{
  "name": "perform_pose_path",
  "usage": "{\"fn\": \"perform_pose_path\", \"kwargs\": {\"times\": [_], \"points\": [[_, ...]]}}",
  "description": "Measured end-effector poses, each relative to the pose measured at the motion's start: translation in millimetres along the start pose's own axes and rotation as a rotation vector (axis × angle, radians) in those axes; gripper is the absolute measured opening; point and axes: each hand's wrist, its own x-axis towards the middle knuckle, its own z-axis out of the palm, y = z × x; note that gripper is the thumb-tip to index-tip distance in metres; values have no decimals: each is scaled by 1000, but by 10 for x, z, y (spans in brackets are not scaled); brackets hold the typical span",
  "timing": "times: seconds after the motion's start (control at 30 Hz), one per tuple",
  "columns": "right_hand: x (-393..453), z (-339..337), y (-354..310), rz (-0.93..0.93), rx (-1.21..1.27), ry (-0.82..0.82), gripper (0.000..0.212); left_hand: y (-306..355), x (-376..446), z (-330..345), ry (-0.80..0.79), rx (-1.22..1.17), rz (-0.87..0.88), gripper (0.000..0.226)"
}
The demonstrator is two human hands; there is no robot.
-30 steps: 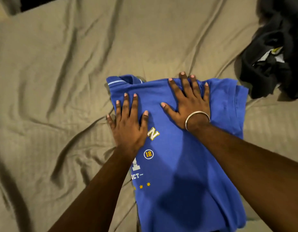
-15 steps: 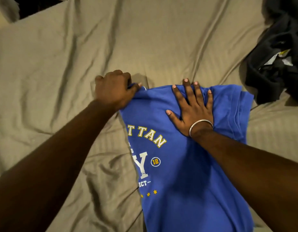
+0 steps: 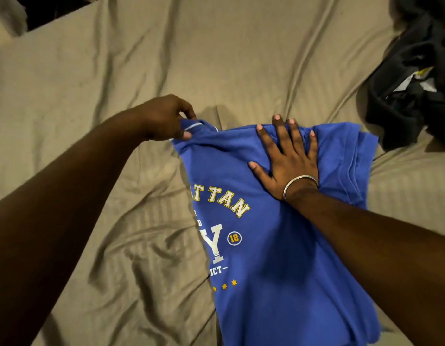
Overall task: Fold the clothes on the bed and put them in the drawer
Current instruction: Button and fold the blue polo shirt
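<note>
The folded blue cotton T-shirt with yellow-and-white lettering [image 3: 279,245] lies on the wrinkled tan bedsheet [image 3: 116,71], open sheet left and far. The left hand [image 3: 166,118] pinches its far-left collar; the right hand [image 3: 289,158] presses flat, fingers spread. A dark clothing heap [image 3: 416,83] sits far right.

Blue shirt [image 3: 279,258] hem cut off at bottom edge; print's left letters lost in the fold. Dark clothes pile [image 3: 416,78] clipped by right edge. Left hand [image 3: 166,118] fingertips partly hidden behind collar.
</note>
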Motion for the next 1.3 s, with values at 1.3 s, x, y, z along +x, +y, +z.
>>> {"fn": "perform_pose_path", "kwargs": {"times": [1.3], "points": [[-12, -205, 69, -15, 344, 145, 57, 80, -96, 1934, 673, 169, -40, 69]]}}
